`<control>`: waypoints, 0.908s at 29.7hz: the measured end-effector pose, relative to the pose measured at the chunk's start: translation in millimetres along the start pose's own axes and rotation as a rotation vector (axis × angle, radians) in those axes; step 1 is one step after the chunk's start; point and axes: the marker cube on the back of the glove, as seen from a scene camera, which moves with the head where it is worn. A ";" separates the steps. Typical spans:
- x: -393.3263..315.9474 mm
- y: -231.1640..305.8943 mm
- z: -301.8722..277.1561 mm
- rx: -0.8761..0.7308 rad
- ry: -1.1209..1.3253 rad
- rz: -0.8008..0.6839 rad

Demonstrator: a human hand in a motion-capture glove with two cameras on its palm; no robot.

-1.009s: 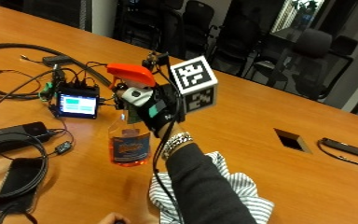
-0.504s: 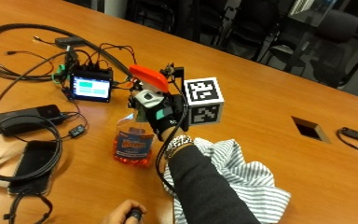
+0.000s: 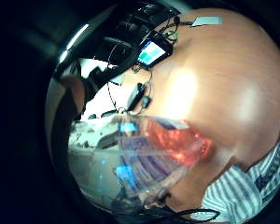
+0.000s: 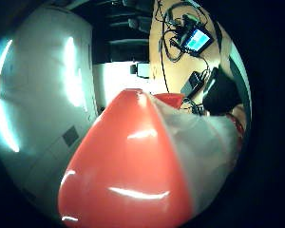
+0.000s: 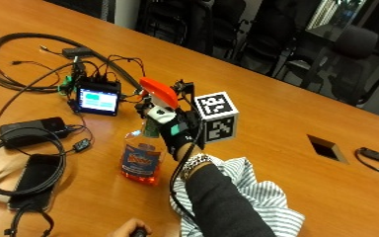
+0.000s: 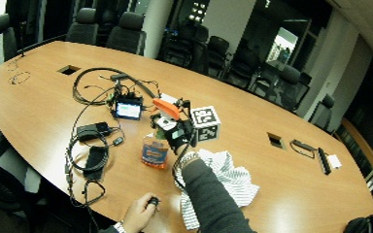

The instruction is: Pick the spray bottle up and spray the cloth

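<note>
Over the table [image 5: 294,113], grip [image 5: 176,131] seemingly wraps spray bottle's [image 5: 143,158] neck.

Orange-capped spray bottle [image 5: 143,153] upright beside striped cloth [image 5: 255,197].

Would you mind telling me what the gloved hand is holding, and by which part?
The right hand grips the spray bottle by its neck, just below the orange trigger head.

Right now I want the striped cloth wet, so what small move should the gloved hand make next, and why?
Probably swing the orange-capped spray bottle toward the grey-striped cloth. The black-gloved right hand grips its neck, but the bottle hangs over bare wooden table beside the cloth.
</note>
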 end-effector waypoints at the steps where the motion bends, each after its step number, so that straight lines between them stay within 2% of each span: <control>1: -0.4 1.1 -1.6 -0.001 0.013 0.008; 5: -16.4 -3.5 -11.1 -0.006 0.097 0.003; 15: -87.4 1.7 -20.2 -0.042 0.417 -0.140; 21: -76.7 30.2 -25.9 -0.018 0.690 -0.139; 27: -52.9 73.1 -29.8 -0.055 1.011 -0.053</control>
